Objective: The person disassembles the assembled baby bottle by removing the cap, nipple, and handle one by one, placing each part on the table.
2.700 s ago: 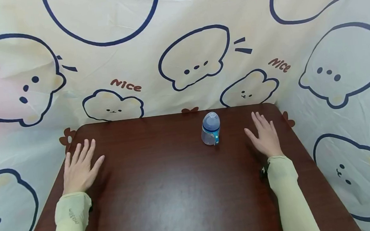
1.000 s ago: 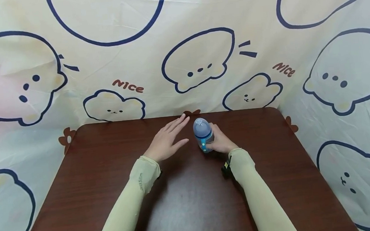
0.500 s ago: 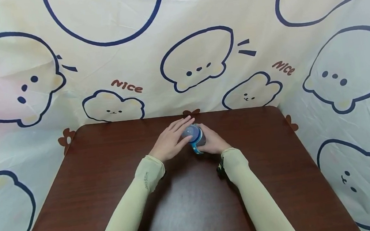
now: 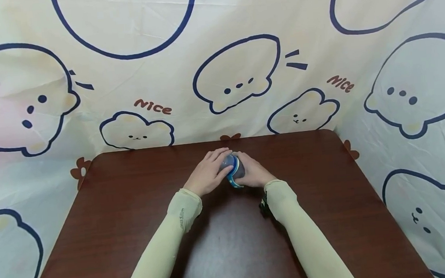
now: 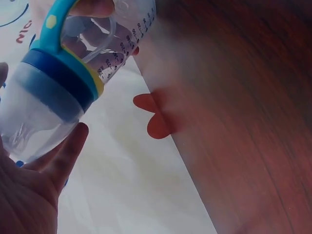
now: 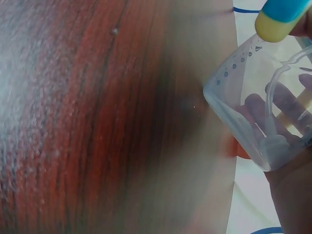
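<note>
A clear baby bottle (image 4: 240, 171) with a blue collar is held tilted to the left above the far middle of the table. My right hand (image 4: 254, 171) grips its body. My left hand (image 4: 208, 174) holds the domed translucent cap (image 5: 41, 109), thumb on the near side and fingers round the far side. A turquoise handle (image 5: 52, 30) with yellow dots sticks out from the collar. Through the clear body in the right wrist view, a straw (image 6: 271, 100) and fingers of the right hand show. Part of the cap is hidden by the left hand in the head view.
Under both arms lies a dark brown wooden table (image 4: 135, 235) with rounded far corners. A cream cloth (image 4: 190, 128) printed with cartoon outlines hangs right behind its far edge and along both sides.
The right hand reached the bottle, lifted it and tipped it leftwards. From the table's left side the left hand came across, and during the last half second it closed round the cap.
</note>
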The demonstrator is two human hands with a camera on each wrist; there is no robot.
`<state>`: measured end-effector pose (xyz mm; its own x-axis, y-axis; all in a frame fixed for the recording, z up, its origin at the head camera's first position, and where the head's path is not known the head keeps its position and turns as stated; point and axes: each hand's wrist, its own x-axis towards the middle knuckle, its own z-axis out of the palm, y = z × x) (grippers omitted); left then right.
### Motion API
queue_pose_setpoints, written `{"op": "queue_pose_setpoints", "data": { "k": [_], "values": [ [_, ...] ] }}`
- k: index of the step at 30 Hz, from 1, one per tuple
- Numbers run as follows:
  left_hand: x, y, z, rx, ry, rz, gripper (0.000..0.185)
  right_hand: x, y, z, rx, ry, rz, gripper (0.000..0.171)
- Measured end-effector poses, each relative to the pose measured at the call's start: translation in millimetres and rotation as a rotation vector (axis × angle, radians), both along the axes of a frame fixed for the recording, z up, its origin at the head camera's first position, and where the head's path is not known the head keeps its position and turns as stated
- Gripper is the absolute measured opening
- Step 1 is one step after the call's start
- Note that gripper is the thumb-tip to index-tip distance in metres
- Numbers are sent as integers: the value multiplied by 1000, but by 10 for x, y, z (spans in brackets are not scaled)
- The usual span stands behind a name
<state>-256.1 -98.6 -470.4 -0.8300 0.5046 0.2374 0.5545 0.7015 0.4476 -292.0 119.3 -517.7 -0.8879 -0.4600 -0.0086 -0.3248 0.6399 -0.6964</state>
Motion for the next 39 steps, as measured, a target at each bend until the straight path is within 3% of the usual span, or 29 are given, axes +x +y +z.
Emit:
{"op": "queue_pose_setpoints", "data": {
  "k": [19, 30, 35, 39],
  "values": [
    [-3, -24, -85, 70, -78, 33, 48, 29, -71, -39, 15, -6, -22, 88],
    [-39, -18, -89, 75, -6, 112, 42, 16, -94, -69, 18, 14, -7, 86],
    [-58, -4, -89, 71, -3, 120, 54, -5, -93, -70, 24, -6, -24, 86],
    [-80, 26, -91, 81, 28, 123, 48, -18, -80, -55, 28, -3, -27, 88]
  ]
}}
